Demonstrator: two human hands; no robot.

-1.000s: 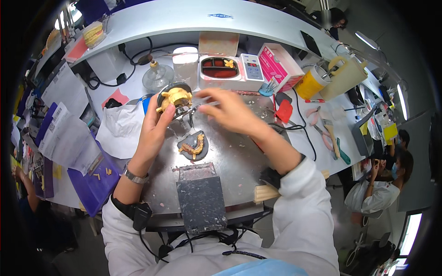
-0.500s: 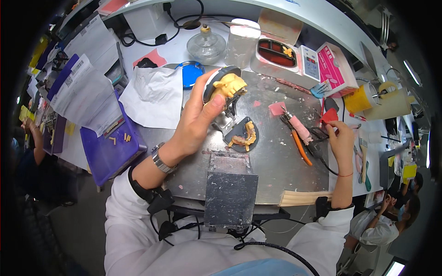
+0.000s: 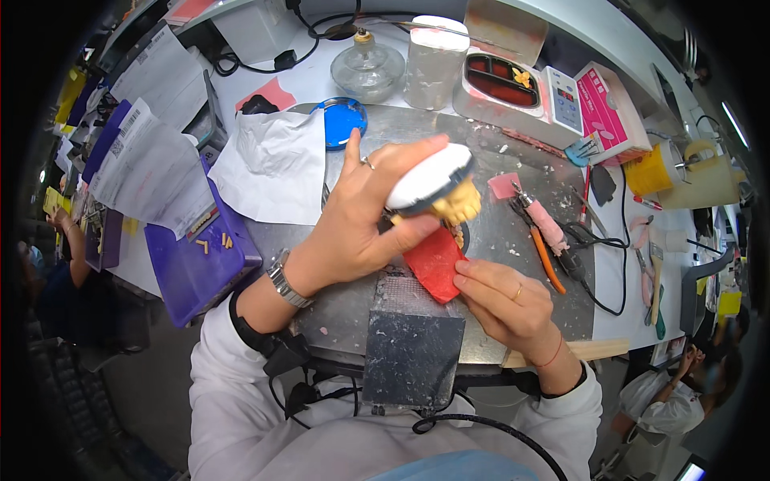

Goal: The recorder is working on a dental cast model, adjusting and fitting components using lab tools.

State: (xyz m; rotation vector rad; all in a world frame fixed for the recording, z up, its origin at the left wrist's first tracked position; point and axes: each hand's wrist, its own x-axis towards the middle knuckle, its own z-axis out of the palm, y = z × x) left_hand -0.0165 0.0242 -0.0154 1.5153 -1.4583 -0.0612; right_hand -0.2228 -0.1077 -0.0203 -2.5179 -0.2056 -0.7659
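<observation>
From the head view: grasping a white-backed dental model (image 3: 431, 179) in the left hand (image 3: 357, 212), with its yellow toothed side tipped down and to the right, above the metal surface (image 3: 577, 313). Probably tilted this way to leave room beneath for the red sheet (image 3: 437, 268). Pinching that sheet by its right edge between the thumb and fingers of the right hand (image 3: 509, 303), likely to steady it and hold the fingertips clear of the teeth. Hard to tell contact from a mere gap between sheet and teeth. Impossible, too, to see much of the dark-based piece (image 3: 468, 238) behind the sheet.

Off to the right, presumably for easy reach, a pink-sleeved handpiece (image 3: 545, 227) beside orange-handled pliers (image 3: 547, 260). Off to the left, perhaps to stop loose bits scattering, a purple tray (image 3: 180, 280) with small yellow pieces (image 3: 227, 240) inside.

Slanting the left forearm up from the lower left, with the thumb under the model's near side and one finger raised toward the round blue lid (image 3: 343, 124). Angling the right forearm inward from the lower right, with bent fingers, just beside the dark block (image 3: 413, 357).
</observation>
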